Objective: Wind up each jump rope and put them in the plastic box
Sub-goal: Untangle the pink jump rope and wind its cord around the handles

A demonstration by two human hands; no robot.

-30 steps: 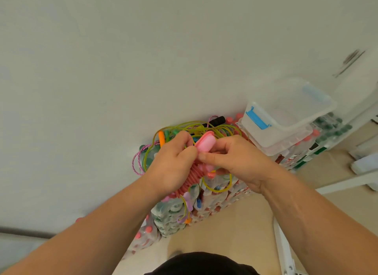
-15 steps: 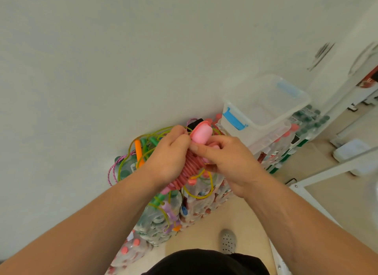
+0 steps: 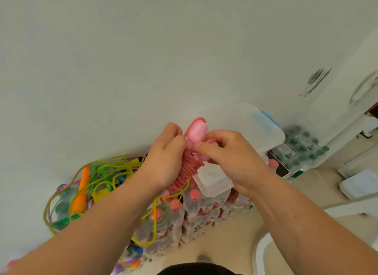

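Note:
A pink jump rope (image 3: 189,168) with its cord coiled tightly round the handles sits between both hands, a pink handle end sticking up at the top. My left hand (image 3: 163,162) grips the coiled bundle from the left. My right hand (image 3: 227,158) pinches the rope near the handle from the right. Just behind my right hand stands the clear plastic box (image 3: 251,131) with blue latches, open on top. A tangle of other jump ropes (image 3: 96,178), yellow-green, orange, green and purple, lies to the left on packs of bottles.
Shrink-wrapped packs of bottles with pink caps (image 3: 194,211) stand against the white wall and carry the box and the ropes. Packs with dark green caps (image 3: 302,149) are at the right. A white frame (image 3: 347,209) and beige floor lie at the lower right.
The hands with the pink bundle now sit in front of the plastic box, as the view shifted. The grip on the rope looks much the same.

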